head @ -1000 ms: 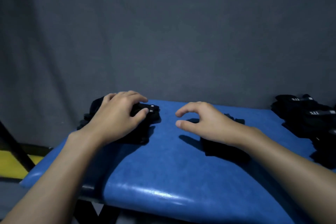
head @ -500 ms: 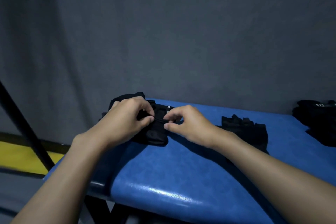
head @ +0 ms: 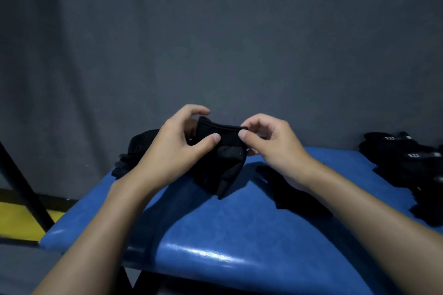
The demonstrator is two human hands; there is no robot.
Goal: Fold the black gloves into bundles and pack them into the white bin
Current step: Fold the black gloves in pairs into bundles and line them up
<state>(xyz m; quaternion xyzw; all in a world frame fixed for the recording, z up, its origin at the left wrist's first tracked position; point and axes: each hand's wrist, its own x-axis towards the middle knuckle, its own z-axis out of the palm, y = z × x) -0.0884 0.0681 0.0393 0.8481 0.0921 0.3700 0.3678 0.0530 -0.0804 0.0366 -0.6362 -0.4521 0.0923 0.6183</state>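
Black glove [head: 223, 160] hangs over the blue bench [head: 239, 235], its cuff pinched by my left hand [head: 177, 151] on one side and my right hand [head: 271, 143] on the other. I should pull the cuff level and taut, then roll tightly so the bundle holds.

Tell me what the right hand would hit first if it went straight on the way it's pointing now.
The right hand points leftward and pinches the black glove at its cuff, so that glove comes first; just beyond, probably, the left hand gripping the same cuff. Depth is unclear.
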